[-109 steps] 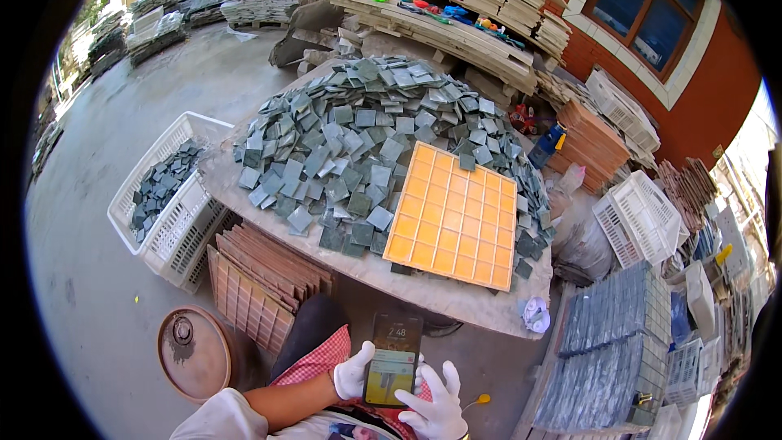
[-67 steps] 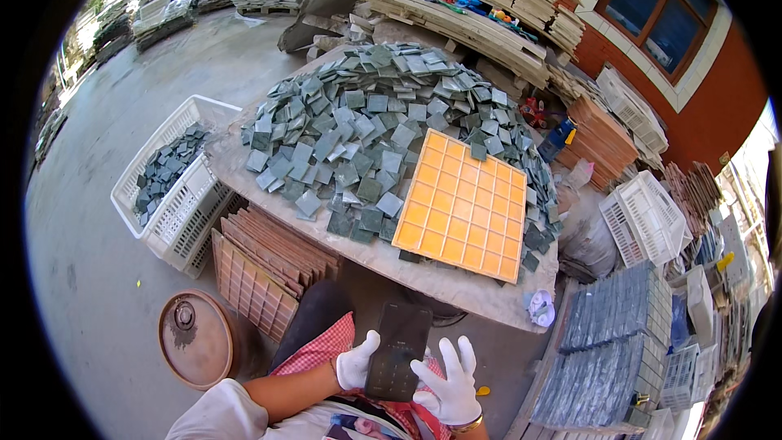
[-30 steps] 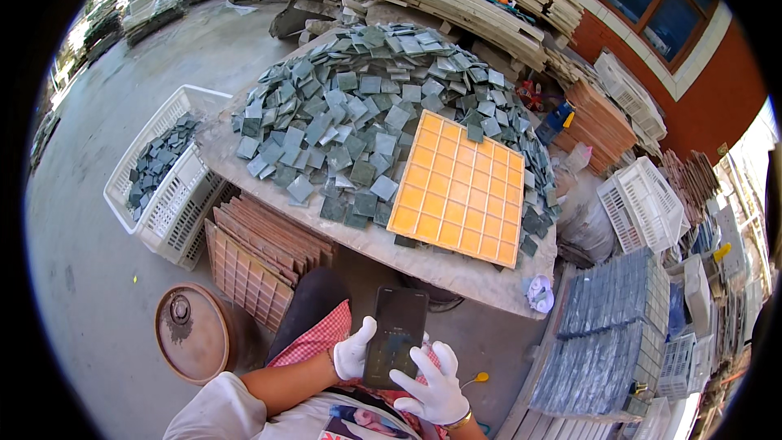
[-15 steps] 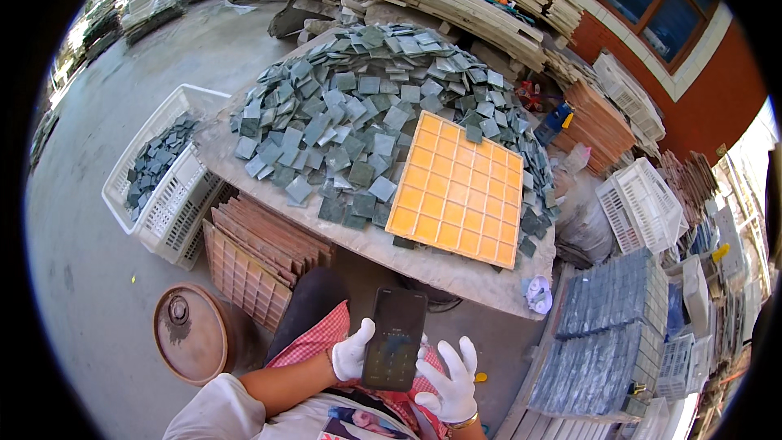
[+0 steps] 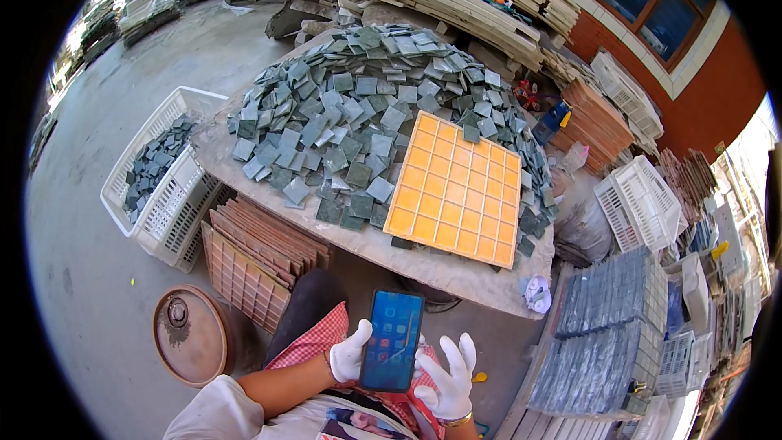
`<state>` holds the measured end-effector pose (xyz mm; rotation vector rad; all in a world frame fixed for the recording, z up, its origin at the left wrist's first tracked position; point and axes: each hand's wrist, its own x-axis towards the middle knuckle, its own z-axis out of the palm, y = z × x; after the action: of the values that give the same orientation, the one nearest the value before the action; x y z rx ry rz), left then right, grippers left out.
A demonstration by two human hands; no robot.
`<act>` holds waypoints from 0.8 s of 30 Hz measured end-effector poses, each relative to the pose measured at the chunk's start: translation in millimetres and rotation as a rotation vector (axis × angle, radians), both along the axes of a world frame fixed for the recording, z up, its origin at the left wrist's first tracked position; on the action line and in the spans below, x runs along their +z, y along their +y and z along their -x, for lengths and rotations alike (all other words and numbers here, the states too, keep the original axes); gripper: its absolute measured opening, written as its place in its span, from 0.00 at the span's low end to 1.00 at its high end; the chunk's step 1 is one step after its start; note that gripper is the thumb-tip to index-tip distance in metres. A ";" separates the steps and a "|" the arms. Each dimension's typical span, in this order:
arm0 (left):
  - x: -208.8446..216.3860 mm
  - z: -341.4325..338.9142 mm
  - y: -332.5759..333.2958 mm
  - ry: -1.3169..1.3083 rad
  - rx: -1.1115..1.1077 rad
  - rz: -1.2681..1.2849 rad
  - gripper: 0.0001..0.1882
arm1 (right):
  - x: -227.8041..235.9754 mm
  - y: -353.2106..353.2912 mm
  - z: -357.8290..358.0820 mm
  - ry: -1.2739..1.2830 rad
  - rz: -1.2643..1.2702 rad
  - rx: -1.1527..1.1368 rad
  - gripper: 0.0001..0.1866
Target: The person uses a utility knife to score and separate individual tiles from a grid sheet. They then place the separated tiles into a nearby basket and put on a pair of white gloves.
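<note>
In a white glove, my left hand [image 5: 351, 351] grips a smartphone [image 5: 393, 340] upright above my lap. Its screen is lit blue with rows of icons. Just right of the phone is my gloved right hand [image 5: 448, 379], its fingers spread and nothing in it. Beyond them, an orange grid tray [image 5: 458, 189] lies on the stone-topped table [image 5: 342, 242], with one tile resting over its far edge. A large heap of grey-green square stone tiles [image 5: 338, 126] covers much of the table to the tray's left and behind it.
At the left stand a white plastic crate [image 5: 167, 232] of small tiles, a stack of reddish grid trays [image 5: 248, 273] and a rusty drum [image 5: 191, 334]. Wrapped tile stacks [image 5: 599, 334] are on the right. A crumpled purple-white item [image 5: 537, 293] sits at the table's near corner.
The phone's screen has gone from a dark keypad-like display to a bright blue page of icons. Both hands have stayed almost in place.
</note>
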<state>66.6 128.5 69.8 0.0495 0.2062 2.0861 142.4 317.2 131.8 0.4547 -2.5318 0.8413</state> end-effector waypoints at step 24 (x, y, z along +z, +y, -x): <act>2.9 -0.7 0.7 0.038 -0.026 -0.024 0.52 | 8.2 1.6 -4.3 -0.030 -0.036 0.032 0.30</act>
<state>67.3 129.2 72.7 0.1059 0.2030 2.0634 146.7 318.8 140.0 0.4988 -2.5773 0.8205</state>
